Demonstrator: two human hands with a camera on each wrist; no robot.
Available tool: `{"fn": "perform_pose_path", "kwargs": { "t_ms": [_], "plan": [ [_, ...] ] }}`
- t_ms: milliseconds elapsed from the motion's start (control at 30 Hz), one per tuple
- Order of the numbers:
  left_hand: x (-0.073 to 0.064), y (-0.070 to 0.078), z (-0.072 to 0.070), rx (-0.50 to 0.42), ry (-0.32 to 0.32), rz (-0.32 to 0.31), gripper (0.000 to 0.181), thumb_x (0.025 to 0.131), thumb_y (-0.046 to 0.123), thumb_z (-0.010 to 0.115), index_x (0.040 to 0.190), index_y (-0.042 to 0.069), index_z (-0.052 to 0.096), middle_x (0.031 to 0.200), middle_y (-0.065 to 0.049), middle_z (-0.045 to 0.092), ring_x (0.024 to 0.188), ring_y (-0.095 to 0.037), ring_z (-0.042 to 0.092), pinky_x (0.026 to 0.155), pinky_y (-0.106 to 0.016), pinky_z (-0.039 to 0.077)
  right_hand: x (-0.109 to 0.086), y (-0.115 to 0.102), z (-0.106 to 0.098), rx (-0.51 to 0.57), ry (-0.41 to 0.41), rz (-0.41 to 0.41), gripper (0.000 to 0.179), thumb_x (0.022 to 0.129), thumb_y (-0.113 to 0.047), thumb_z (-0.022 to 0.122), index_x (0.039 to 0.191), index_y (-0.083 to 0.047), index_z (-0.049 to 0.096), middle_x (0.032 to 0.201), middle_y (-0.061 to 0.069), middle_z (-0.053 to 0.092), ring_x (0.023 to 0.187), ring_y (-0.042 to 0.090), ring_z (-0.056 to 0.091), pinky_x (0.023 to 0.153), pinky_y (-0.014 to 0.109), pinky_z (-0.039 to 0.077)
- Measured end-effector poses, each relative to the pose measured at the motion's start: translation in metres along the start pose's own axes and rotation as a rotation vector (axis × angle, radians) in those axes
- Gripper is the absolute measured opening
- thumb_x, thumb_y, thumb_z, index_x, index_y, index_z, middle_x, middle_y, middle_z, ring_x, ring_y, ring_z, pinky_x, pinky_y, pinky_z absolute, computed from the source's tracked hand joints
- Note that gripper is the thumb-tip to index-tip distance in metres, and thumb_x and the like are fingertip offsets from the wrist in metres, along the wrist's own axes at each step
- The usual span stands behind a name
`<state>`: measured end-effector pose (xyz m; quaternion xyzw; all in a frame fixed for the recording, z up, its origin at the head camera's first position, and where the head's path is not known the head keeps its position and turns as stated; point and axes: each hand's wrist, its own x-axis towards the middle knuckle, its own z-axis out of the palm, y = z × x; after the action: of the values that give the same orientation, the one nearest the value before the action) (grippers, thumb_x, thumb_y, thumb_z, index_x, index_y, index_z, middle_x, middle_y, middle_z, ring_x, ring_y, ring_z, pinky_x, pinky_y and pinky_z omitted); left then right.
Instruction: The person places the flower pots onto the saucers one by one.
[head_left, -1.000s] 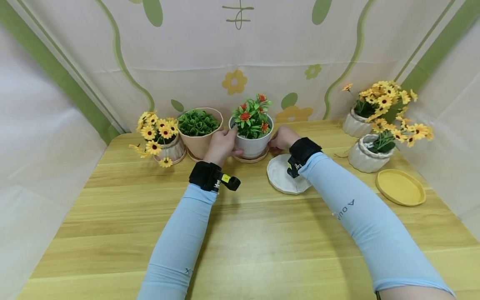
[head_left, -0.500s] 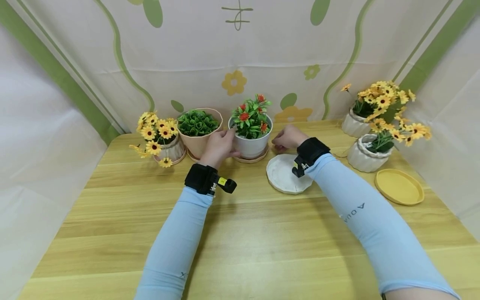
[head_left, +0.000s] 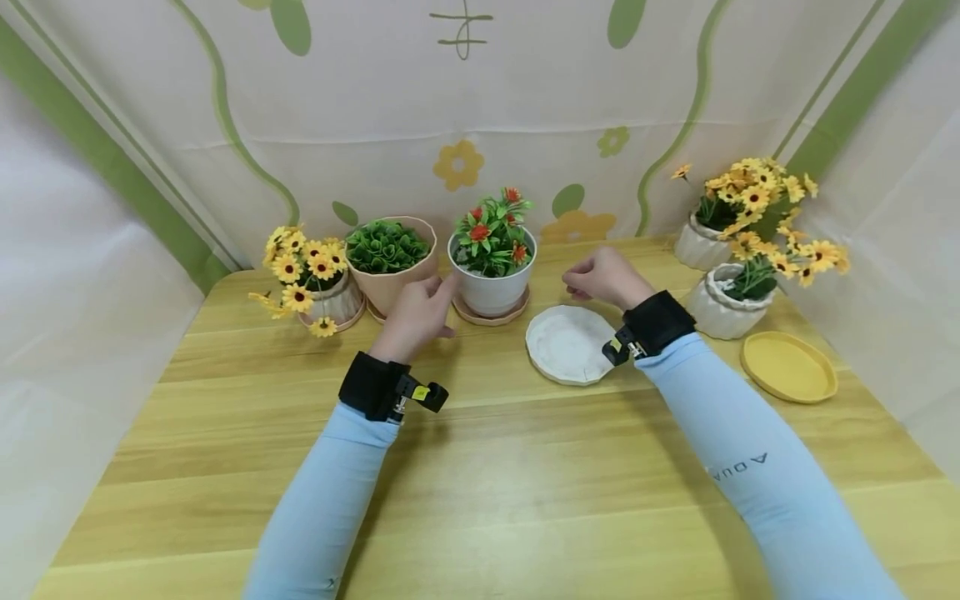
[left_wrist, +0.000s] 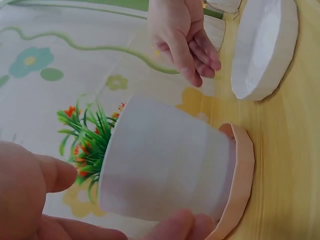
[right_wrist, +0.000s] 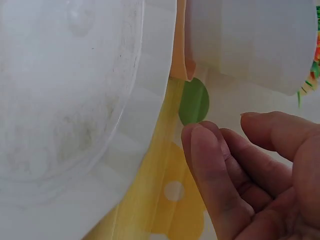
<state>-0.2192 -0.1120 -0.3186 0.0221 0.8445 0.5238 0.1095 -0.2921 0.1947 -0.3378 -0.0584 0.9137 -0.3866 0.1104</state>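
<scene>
A white flower pot (head_left: 492,293) with red flowers and green leaves (head_left: 491,237) stands upright on a pink saucer (head_left: 517,314). To its left is my left hand (head_left: 417,315), fingers loosely extended and holding nothing; the left wrist view shows the thumb and fingers apart around the near side of the white pot (left_wrist: 160,160). My right hand (head_left: 609,278) hovers right of that pot, behind a white saucer (head_left: 572,343). Its fingers (right_wrist: 215,170) bend loosely with nothing between them. Behind my left hand sits a peach pot (head_left: 386,287) of green leaves, partly hidden.
At the far left, yellow flowers fill a ridged pot (head_left: 333,302) on a saucer. Two more ridged white pots with yellow flowers, the nearer one (head_left: 727,308) and the farther one (head_left: 699,245), stand at the right. A yellow saucer (head_left: 789,367) lies before them. A patterned curtain (head_left: 525,92) backs the table.
My left hand has let go of the white pot and drawn back left toward me. My right hand has moved right, away from the pot. The pot stays on its saucer.
</scene>
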Motion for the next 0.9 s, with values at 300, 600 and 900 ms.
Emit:
{"fn": "perform_pose_path", "kwargs": {
  "t_ms": [300, 600, 900],
  "plan": [
    [-0.005, -0.003, 0.015, 0.153, -0.055, 0.065, 0.040, 0.102, 0.033, 0.056, 0.129, 0.005, 0.065, 0.094, -0.014, 0.067, 0.072, -0.027, 0.067, 0.061, -0.028, 0.046, -0.037, 0.015, -0.010, -0.003, 0.082, -0.013, 0.036, 0.101, -0.025, 0.057, 0.122, 0.002, 0.068, 0.107, 0.018, 0.071, 0.094, 0.027, 0.070, 0.084, 0.039, 0.056],
    [0.009, -0.008, 0.060, 0.291, -0.093, 0.122, 0.029, 0.101, 0.026, 0.057, 0.117, 0.006, 0.072, 0.078, -0.007, 0.069, 0.065, -0.016, 0.063, 0.063, -0.029, 0.049, -0.064, 0.029, -0.023, -0.002, 0.134, 0.009, 0.042, 0.101, -0.030, 0.058, 0.127, 0.002, 0.065, 0.113, 0.021, 0.069, 0.095, 0.028, 0.070, 0.084, 0.041, 0.056],
    [0.019, -0.002, 0.091, 0.428, -0.060, 0.088, 0.034, 0.096, 0.029, 0.065, 0.115, 0.003, 0.073, 0.112, -0.006, 0.070, 0.091, -0.018, 0.062, 0.087, -0.033, 0.051, -0.086, 0.036, -0.042, -0.163, 0.322, -0.043, 0.037, 0.100, -0.028, 0.057, 0.118, 0.001, 0.070, 0.102, 0.019, 0.072, 0.088, 0.031, 0.070, 0.072, 0.036, 0.053]
  ]
}}
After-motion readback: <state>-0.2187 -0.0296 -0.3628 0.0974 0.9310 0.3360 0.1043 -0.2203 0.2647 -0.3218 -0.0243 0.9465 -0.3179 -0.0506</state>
